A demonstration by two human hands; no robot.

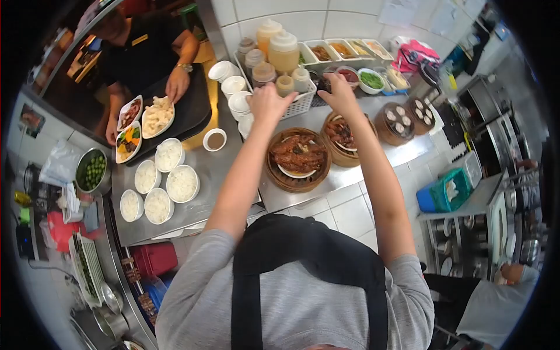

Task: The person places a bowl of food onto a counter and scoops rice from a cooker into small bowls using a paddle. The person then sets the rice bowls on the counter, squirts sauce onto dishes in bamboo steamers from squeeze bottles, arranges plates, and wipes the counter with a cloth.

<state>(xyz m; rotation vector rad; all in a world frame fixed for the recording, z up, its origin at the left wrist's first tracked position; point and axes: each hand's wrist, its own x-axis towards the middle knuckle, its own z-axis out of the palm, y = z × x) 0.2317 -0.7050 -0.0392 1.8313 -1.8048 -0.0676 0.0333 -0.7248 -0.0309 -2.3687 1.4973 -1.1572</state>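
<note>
My left hand (272, 105) reaches to the front of a white plastic basket (300, 105), its thumb spread toward the small squeeze bottles (285, 85). Beside the basket, my right hand (340, 93) is over the sauce containers, fingers apart, near a dark one (322, 85). Under my forearms stand two bamboo steamers; the left steamer (272, 181) bears a plate of braised brown food (298, 154). The right steamer (332, 156) holds a similar dish, partly hidden by my right arm. A stack of white cups (238, 104) stands left of my left hand.
Bowls of rice (182, 183) and a cup of brown sauce (215, 140) sit on the left counter. Across it, a person (149, 64) handles dishes on a black tray (198, 108). Small steamers (394, 123) stand at right. Another person (499, 306) is at lower right.
</note>
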